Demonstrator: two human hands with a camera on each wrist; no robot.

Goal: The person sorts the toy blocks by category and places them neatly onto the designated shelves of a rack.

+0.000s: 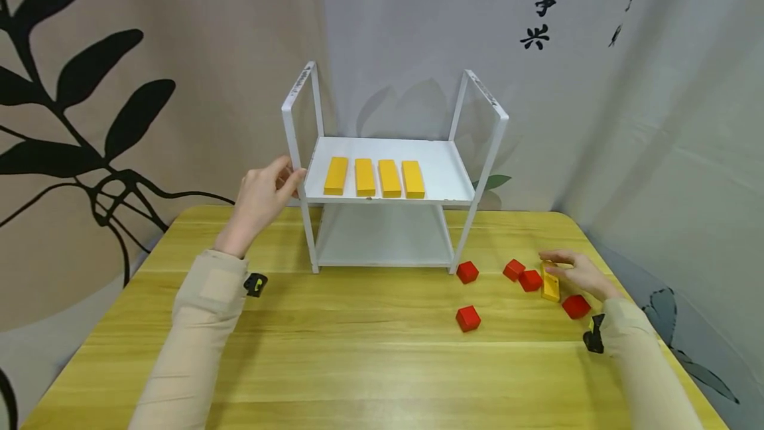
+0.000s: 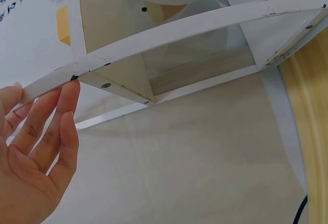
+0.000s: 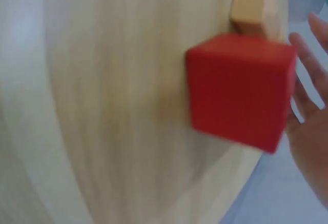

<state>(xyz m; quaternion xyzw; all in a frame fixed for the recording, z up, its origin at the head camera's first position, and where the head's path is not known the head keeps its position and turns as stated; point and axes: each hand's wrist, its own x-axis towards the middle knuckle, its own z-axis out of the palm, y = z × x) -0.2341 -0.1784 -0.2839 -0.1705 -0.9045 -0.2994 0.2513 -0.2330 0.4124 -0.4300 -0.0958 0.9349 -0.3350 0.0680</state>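
My left hand (image 1: 262, 194) pinches the front left post of a white two-tier shelf (image 1: 390, 264), thumb on one side and fingertips on the other. In the left wrist view, the fingers (image 2: 38, 116) meet the white frame near a chipped corner. On the table to the right, my right hand (image 1: 575, 272) hovers over a yellow block (image 1: 550, 289), its fingers extended and partly covering the far end. A red cube (image 1: 575, 306) lies just below that hand; it looms large and blurred in the right wrist view. Several yellow blocks (image 1: 365, 177) lie in a row on the upper tier.
More red cubes (image 1: 514, 269) lie left of the loose yellow block. Another red cube (image 1: 467, 272) sits by the shelf's front right foot, and one (image 1: 468, 318) lies nearer the front. Behind the wooden table (image 1: 358, 363) hangs a printed curtain (image 1: 394, 32).
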